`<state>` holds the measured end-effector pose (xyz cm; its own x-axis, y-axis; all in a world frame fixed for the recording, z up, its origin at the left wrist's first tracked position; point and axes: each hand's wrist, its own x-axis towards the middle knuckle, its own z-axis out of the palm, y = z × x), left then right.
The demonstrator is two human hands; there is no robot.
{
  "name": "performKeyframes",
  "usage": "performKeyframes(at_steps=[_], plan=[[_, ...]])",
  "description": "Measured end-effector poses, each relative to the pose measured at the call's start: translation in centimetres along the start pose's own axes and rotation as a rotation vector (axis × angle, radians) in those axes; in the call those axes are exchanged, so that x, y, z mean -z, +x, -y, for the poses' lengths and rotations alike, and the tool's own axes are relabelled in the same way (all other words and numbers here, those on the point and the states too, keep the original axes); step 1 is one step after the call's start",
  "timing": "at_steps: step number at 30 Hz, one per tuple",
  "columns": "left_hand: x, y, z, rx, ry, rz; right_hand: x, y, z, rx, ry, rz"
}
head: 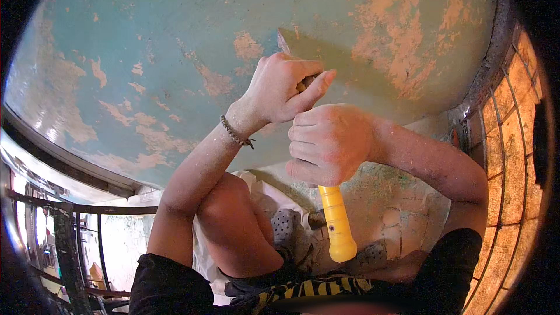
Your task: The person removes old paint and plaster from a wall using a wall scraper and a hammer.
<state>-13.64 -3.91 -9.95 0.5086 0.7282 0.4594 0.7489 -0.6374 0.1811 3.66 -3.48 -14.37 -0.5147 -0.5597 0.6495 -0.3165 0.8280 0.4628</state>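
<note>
My left hand (pixel 288 89), with a braided bracelet on its wrist, is curled in front of a wall with peeling paint (pixel 210 22). A small dark and brownish part shows between its thumb and fingers, and a thin pointed blade (pixel 283 43) sticks out beyond the knuckles against the wall. Whether these belong to one tool is hidden by the hand. Just below and to the right, my right hand (pixel 332 144) is wrapped around a yellow ribbed handle (pixel 337 227), whose round end points down toward my lap. The other end of that tool is hidden.
A dark metal railing (pixel 65 245) stands at the lower left. At the right is a tiled surface (pixel 503 175) with dark joints. My bent knee (pixel 223 201) is below my left forearm. White sheeting (pixel 271 194) lies beside my foot in a dotted sock (pixel 286 225).
</note>
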Motion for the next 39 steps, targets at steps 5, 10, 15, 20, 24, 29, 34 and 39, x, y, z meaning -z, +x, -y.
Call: performKeyframes(at_steps=[5,10,15,20,24,29,34,39], plan=[[0.5,-0.1,-0.2,0.007,0.012,-0.022,0.8,0.3,0.0,0.036,-0.028,-0.029],[1.6,-0.5,-0.5,0.084,-0.03,-0.1,1.7,0.7,-0.3,0.054,-0.009,-0.15],[2.3,-0.6,-0.3,0.079,0.031,-0.139,2.8,1.1,-0.2,0.084,-0.061,-0.139],[2.1,-0.5,-0.6,0.096,0.013,-0.195,3.4,0.8,-0.3,0.084,-0.1,-0.121],[2.1,-0.5,-0.5,0.12,0.015,-0.253,3.4,0.8,-0.5,0.076,-0.124,-0.251],[2.1,-0.5,-0.4,0.105,0.009,-0.229,3.3,0.8,-0.3,0.075,-0.124,-0.246],[1.7,-1.0,0.3,0.097,-0.076,-0.077,3.3,1.0,0.1,0.043,-0.097,-0.209],[1.3,-1.6,1.7,-0.125,-0.083,0.043,2.8,1.1,0.4,0.067,-0.112,-0.165]])
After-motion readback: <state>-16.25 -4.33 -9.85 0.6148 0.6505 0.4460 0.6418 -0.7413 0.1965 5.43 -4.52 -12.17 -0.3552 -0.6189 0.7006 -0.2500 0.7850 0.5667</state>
